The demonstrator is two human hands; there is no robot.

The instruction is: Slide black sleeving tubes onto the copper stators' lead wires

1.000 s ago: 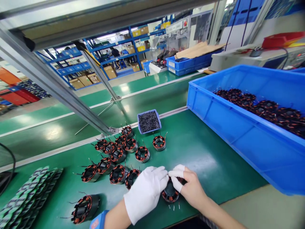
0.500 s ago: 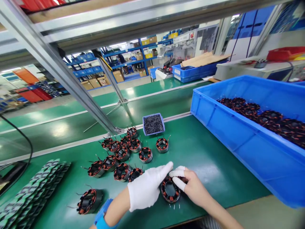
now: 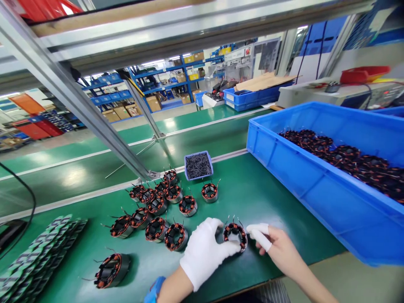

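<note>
My left hand (image 3: 205,252), in a white glove, is closed on a round motor stator (image 3: 235,235) with orange-and-black windings, holding it on the green mat near the front edge. My right hand (image 3: 277,248) is bare except for white finger cots and rests just right of the stator, its fingers loosely extended and holding nothing. Several more stators (image 3: 156,204) stand in a cluster on the mat to the left. One stator (image 3: 110,270) lies apart at the lower left.
A small blue tray of dark pins (image 3: 198,165) sits behind the cluster. A big blue bin (image 3: 303,176) holding many stators fills the right side. Stacked green-patterned strips (image 3: 34,256) lie at far left. A slanted metal frame post (image 3: 94,126) meets the bench.
The stator has been set upright on the mat a little farther out. My right hand has come off it and drawn back to the right. My left hand still grips it.
</note>
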